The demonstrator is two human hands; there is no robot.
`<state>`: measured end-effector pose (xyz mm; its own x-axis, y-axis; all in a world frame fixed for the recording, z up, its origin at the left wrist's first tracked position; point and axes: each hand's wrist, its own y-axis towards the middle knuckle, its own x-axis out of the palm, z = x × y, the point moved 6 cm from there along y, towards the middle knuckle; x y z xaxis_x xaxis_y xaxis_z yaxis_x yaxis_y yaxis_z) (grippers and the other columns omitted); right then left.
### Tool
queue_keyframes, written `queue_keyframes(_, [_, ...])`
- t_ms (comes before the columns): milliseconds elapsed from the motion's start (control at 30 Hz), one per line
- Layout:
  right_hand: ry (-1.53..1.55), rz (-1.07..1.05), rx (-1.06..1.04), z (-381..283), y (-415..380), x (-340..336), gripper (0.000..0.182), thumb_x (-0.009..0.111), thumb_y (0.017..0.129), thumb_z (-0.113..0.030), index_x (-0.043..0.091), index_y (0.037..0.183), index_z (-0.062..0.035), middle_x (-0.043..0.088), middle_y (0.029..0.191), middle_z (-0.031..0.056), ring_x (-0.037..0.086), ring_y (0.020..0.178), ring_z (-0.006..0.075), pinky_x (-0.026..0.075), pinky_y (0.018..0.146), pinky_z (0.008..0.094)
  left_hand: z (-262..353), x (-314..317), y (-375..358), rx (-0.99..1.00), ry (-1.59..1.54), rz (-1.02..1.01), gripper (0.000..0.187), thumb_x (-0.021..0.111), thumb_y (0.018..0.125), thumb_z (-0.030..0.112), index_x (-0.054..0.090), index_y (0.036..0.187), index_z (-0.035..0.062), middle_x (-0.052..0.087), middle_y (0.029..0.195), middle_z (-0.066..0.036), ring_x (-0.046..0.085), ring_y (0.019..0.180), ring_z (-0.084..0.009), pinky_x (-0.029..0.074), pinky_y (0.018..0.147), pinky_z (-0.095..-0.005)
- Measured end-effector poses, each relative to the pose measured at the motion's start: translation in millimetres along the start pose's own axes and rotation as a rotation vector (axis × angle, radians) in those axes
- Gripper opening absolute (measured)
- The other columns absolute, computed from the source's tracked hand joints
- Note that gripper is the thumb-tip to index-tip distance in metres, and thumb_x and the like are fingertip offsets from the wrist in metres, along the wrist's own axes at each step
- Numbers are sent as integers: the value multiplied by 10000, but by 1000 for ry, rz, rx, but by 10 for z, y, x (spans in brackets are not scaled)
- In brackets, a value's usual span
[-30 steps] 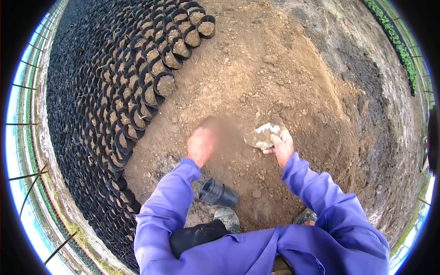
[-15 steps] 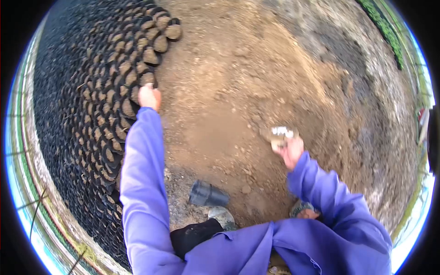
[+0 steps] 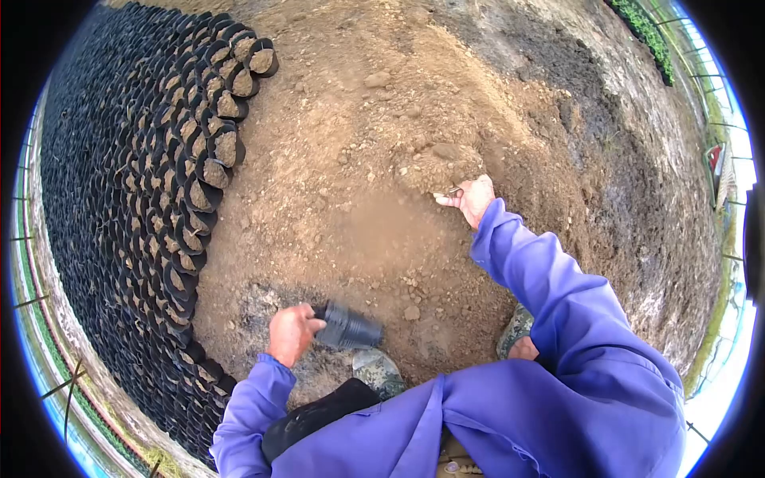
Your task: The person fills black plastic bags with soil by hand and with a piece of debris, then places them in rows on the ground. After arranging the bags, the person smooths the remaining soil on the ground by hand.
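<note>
My left hand (image 3: 293, 334) is closed at the rim of a stack of black plastic nursery pots (image 3: 351, 327) lying on its side by my shoe. My right hand (image 3: 476, 199) is closed round a small metal scoop (image 3: 455, 191), of which only a short bit shows at the fingers. The scoop's far end is hidden at a low heap of loose brown soil (image 3: 441, 163). Left of my hands stand close rows of black pots filled with soil (image 3: 225, 149).
Bare brown soil (image 3: 319, 143) with small clods spreads ahead. My camouflage-patterned shoes (image 3: 378, 371) are on the ground below me. Many more black pots (image 3: 88, 175) fill the left side. A green strip of plants (image 3: 644, 36) and a fence run along the far right.
My left hand has come back from the filled pots to the pot stack and taken hold of it. My right hand has moved forward and left, bringing the scoop to the soil heap.
</note>
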<state>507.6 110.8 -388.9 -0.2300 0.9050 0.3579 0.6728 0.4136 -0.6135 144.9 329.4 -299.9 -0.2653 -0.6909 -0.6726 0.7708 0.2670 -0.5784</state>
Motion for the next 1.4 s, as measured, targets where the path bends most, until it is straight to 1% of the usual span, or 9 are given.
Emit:
queue_keyframes(167, [-116, -107, 110, 93, -196, 419, 288, 447, 828, 59, 297, 1068, 7, 504, 970, 217, 614, 776, 350, 557, 640, 514, 77, -650, 191, 80, -227, 603, 115, 586, 802, -33, 573, 906, 16, 558, 764, -133, 584, 710, -227, 462, 645, -326])
queue_keyframes(200, [-202, -108, 130, 116, -216, 509, 288, 454, 834, 53, 373, 1107, 7, 539, 925, 198, 616, 794, 314, 558, 647, 480, 291, -835, 220, 201, -184, 669, 110, 566, 818, 6, 553, 912, 61, 569, 807, -177, 584, 735, -384, 470, 625, -396])
queue_keyframes(433, [-20, -610, 119, -51, -602, 1770, 512, 405, 854, 51, 356, 1345, -88, 588, 1144, 107, 655, 874, 243, 603, 614, 374, 514, -874, 795, 377, -212, 620, 138, 542, 736, -7, 553, 849, 71, 534, 798, -117, 562, 785, -322, 469, 647, -390])
queue_keyframes(533, [-495, -580, -132, -14, -535, 2045, 496, 462, 787, 20, 427, 1275, -58, 592, 1167, 151, 600, 1023, 276, 499, 848, 368, 391, -698, 1040, 344, -223, 569, 114, 555, 720, 30, 530, 822, 74, 508, 790, -110, 556, 787, -316, 472, 639, -394])
queue_keyframes(633, [-1458, -526, -393, 108, -487, 2296, 503, 456, 783, 14, 414, 1279, -56, 588, 1180, 165, 597, 1042, 246, 493, 857, 337, 433, -683, 1076, 390, 26, 605, 119, 569, 702, 58, 510, 802, 80, 490, 783, -107, 558, 768, -309, 477, 629, -405])
queue_keyframes(667, [-1383, -523, -673, 178, -461, 2256, 479, 459, 799, 15, 409, 1269, -64, 591, 1184, 148, 590, 1052, 199, 511, 820, 318, 447, -680, 1070, 398, 83, 626, 123, 573, 698, 64, 508, 801, 81, 490, 781, -105, 560, 761, -306, 477, 625, -409])
queue_keyframes(867, [-396, -337, -207, -23, -434, 1787, 389, 390, 899, -37, 371, 1284, -90, 592, 1113, 89, 639, 885, 183, 556, 629, 268, 414, -587, 1189, 363, 207, 673, 135, 604, 690, 101, 506, 781, 93, 486, 748, -95, 565, 683, -295, 475, 586, -427])
queue_keyframes(1233, [-420, -217, 176, 211, -796, 774, 283, 349, 909, -71, 488, 1155, -75, 617, 1058, 91, 652, 718, 165, 529, 516, 239, 319, -1430, 1677, 300, -67, 987, 146, 644, 695, 24, 576, 818, 62, 566, 794, -157, 588, 739, -342, 478, 644, -414])
queue_keyframes(1400, [-193, -21, 321, 427, -880, 538, 189, 352, 940, -64, 494, 1061, -31, 610, 965, 143, 640, 690, 213, 581, 566, 335, -471, -1945, 2494, -93, 20, 977, 185, 671, 749, 83, 572, 881, -1, 596, 857, -220, 591, 831, -397, 472, 737, -451])
